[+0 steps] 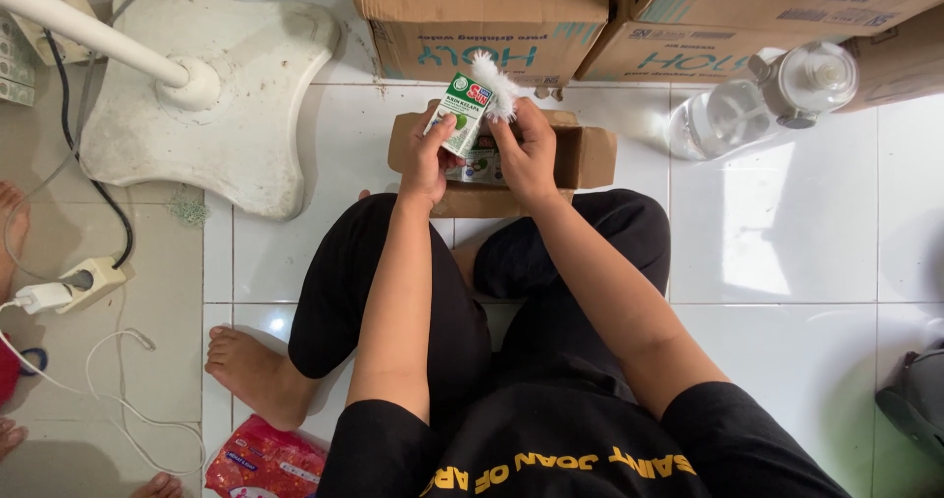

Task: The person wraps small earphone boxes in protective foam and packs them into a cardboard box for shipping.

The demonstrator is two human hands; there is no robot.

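Note:
I sit cross-legged on a white tiled floor. My left hand (429, 154) grips a small green and white carton (458, 113) and holds it upright above an open brown cardboard box (593, 154). My right hand (526, 144) holds a small white fluffy brush or cloth (497, 83) against the carton's top right side. Inside the box, below the hands, more small cartons (476, 168) of the same kind lie partly hidden.
Two large cardboard boxes (482, 16) stand at the far edge. A clear water jug (757, 105) lies on its side at right. A white fan base (211, 90) stands at left, a power strip (84, 282) with cables beside it. A red packet (264, 462) lies near my foot.

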